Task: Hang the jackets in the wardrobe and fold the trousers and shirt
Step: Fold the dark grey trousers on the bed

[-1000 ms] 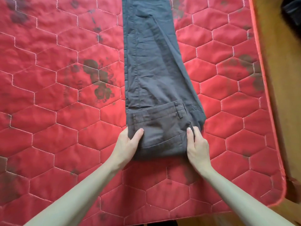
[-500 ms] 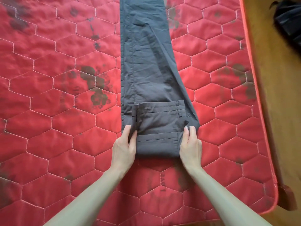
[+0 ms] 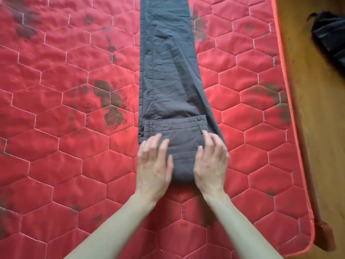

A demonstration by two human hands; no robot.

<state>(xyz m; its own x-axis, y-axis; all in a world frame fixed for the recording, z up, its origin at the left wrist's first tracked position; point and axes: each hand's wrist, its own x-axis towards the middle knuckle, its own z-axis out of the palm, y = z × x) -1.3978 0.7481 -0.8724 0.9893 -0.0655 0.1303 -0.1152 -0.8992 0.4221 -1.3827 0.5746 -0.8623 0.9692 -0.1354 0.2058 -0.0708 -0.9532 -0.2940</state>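
Head view: left hand [image 3: 154,168] and right hand [image 3: 211,170] flat, fingers spread, on folded trousers [image 3: 168,71].

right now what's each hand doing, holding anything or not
Left hand: open, fingers spread, resting on the folded end of the trousers.
Right hand: open, fingers loosely spread over the same fold, gripping nothing.
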